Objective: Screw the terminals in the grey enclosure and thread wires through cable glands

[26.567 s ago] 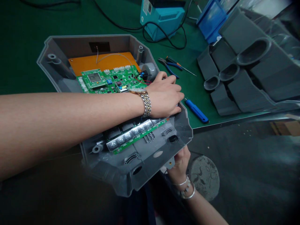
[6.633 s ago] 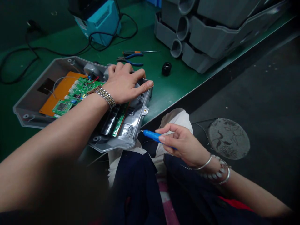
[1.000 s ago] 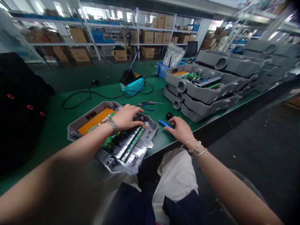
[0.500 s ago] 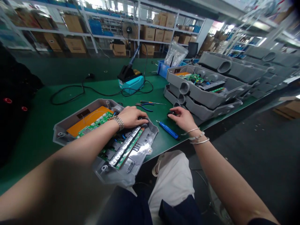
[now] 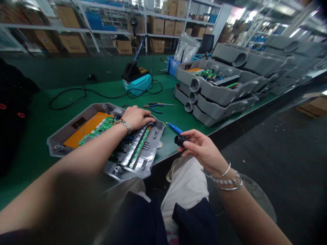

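An open grey plastic housing (image 5: 63,136) lies on the green bench, overhanging its front edge, with an orange sheet (image 5: 85,127) and a green circuit board (image 5: 100,127) inside. My left hand (image 5: 138,117), with a metal watch on the wrist, rests on the housing's far right corner, fingers curled over the rim. My right hand (image 5: 201,148) is held in front of the bench edge and pinches a small black round part (image 5: 179,140) between thumb and fingers. A blue-handled screwdriver (image 5: 175,128) lies on the bench just behind that part.
Stacked grey housings (image 5: 217,97) fill the bench to the right. Pliers and a thin screwdriver (image 5: 155,106) lie behind the open housing. A teal soldering station (image 5: 136,81) with black cables stands further back. Shelves of cardboard boxes line the background.
My right hand let the blue screwdriver lie on the bench, reached to the black round part, picked it up and drew it back toward me. My left hand stayed on the housing.
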